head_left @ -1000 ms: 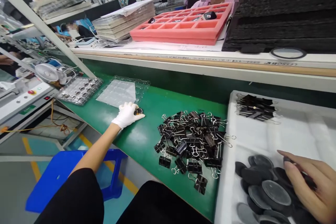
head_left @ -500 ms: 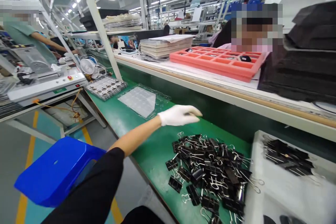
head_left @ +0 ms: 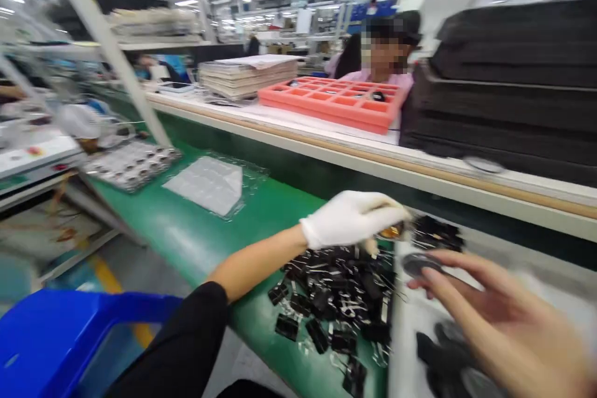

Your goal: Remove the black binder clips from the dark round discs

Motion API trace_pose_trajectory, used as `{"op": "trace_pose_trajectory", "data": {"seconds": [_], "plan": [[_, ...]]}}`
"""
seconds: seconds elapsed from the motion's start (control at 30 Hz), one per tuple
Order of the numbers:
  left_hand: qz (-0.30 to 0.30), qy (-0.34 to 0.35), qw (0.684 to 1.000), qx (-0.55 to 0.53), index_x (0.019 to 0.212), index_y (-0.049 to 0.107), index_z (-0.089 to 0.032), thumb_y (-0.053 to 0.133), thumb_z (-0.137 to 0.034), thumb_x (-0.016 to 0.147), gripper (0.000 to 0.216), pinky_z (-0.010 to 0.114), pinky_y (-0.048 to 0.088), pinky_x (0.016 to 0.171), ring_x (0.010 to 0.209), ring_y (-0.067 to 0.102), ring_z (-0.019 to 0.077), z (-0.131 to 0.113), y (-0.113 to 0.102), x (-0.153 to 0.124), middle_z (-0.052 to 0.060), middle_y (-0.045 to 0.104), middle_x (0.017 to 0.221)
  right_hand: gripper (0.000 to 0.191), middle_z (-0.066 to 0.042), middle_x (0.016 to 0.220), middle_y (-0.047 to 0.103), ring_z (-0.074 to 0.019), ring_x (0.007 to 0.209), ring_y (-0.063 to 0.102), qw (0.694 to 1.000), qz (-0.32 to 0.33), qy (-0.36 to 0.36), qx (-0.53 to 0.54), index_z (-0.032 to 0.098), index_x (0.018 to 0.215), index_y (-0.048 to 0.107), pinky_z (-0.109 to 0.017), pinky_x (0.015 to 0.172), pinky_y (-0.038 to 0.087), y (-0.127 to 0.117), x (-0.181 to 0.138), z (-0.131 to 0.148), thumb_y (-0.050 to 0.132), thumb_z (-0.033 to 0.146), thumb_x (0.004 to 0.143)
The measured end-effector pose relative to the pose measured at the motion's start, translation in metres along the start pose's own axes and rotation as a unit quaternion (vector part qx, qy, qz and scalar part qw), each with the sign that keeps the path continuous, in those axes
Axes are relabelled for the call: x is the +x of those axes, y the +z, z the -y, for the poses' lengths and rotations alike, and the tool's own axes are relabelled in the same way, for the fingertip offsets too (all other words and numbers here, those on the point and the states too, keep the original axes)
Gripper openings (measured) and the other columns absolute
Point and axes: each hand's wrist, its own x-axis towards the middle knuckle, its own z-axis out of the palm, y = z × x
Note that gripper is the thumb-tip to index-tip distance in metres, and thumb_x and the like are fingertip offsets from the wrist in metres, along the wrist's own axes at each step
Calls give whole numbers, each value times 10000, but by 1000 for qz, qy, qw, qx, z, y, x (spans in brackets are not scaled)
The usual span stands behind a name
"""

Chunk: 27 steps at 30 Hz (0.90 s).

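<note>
My left hand (head_left: pixel 352 219), in a white glove, reaches over the heap of black binder clips (head_left: pixel 336 298). Its fingers are closed on a small round piece with an amber shine (head_left: pixel 390 232), mostly hidden by the glove. To the right, my bare right hand (head_left: pixel 494 305) pinches a dark round disc (head_left: pixel 420 263) between thumb and fingers, slightly blurred. The disc is above a white tray (head_left: pixel 405 323), close to the left fingertips. Below that hand lie several dark pieces (head_left: pixel 443 354) in the tray, partly covered by it.
More binder clips (head_left: pixel 436 233) lie in the tray's far part. A clear plastic tray (head_left: pixel 208 186) and a tray of round parts (head_left: pixel 133 165) rest on the green bench (head_left: pixel 163 230). Behind the shelf edge stand an orange divided tray (head_left: pixel 326 109), black stacked foam (head_left: pixel 513 87) and a person (head_left: pixel 380 68).
My left hand has moved right to the tray's edge and now holds the small round piece. My right hand has come into view with the dark disc. The view has turned right.
</note>
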Motion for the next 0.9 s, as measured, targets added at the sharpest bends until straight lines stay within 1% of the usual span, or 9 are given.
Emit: {"op": "trace_pose_trajectory", "data": {"seconds": [0.1, 0.2, 0.27, 0.37, 0.47, 0.57, 0.67, 0.8, 0.9], "plan": [[-15, 8, 1000, -3, 1157, 691, -155, 546, -428, 1010, 343, 198, 441, 497, 419, 530, 46, 3, 1, 2, 8, 707, 752, 276, -44, 807, 763, -281, 731, 776, 986, -65, 71, 138, 296, 1019, 678, -371, 596, 647, 6, 5, 18, 786, 505, 874], [26, 14, 999, -15, 1205, 687, -160, 545, -424, 1015, 355, 190, 416, 522, 480, 587, 88, 9, 7, 5, -36, 603, 570, 319, -47, 899, 742, -226, 707, 752, 971, -54, 94, 213, 259, 1024, 675, -336, 598, 617, 10, 15, 20, 820, 486, 853], [58, 4, 998, -39, 1264, 666, -164, 505, -473, 1032, 418, 191, 391, 518, 533, 622, 107, 10, 10, 5, -16, 624, 590, 329, -38, 924, 712, -207, 719, 734, 969, -58, 87, 225, 257, 1025, 659, -347, 638, 622, 12, 17, 15, 829, 474, 847], [67, 6, 997, -42, 1331, 628, -164, 421, -534, 1055, 506, 213, 431, 562, 612, 647, 123, 6, 12, 2, 17, 671, 670, 340, -11, 931, 644, -184, 731, 700, 970, -105, 59, 209, 277, 1018, 622, -367, 702, 631, 18, 19, 6, 838, 464, 834], [78, 25, 997, 0, 1397, 578, -178, 472, -480, 1041, 479, 251, 502, 653, 691, 662, 141, 3, 14, 0, 6, 676, 715, 335, -4, 940, 602, -163, 728, 658, 973, -126, 40, 189, 282, 1031, 610, -353, 709, 616, 22, 21, 0, 822, 462, 845], [85, 36, 995, 47, 1431, 546, -195, 540, -357, 1004, 457, 268, 531, 701, 725, 663, 143, 6, 17, 0, -13, 659, 749, 303, -21, 961, 618, -171, 772, 652, 980, -109, 37, 165, 275, 1061, 633, -343, 708, 596, 21, 23, -3, 788, 457, 876], [68, 42, 994, 69, 1490, 493, -214, 514, -317, 1002, 498, 262, 536, 701, 702, 650, 130, 12, 20, 1, -22, 651, 776, 294, -63, 1066, 649, -202, 868, 661, 987, -75, 38, 133, 262, 1071, 688, -348, 710, 590, 17, 23, -3, 777, 470, 884], [77, 58, 987, 127, 1556, 418, -237, 523, -366, 1004, 577, 251, 521, 680, 648, 628, 122, 12, 12, 2, -48, 633, 733, 306, -50, 1007, 712, -222, 883, 666, 985, -24, 59, 160, 266, 1013, 742, -362, 730, 592, 11, 25, -5, 814, 511, 845], [111, 52, 971, 204, 1441, 553, -214, 440, -468, 1040, 487, 260, 517, 686, 650, 627, 125, 12, -5, 8, -19, 679, 789, 310, -39, 962, 738, -227, 894, 677, 973, -30, 87, 212, 257, 945, 756, -389, 798, 594, 6, 29, -11, 846, 521, 811]]}}
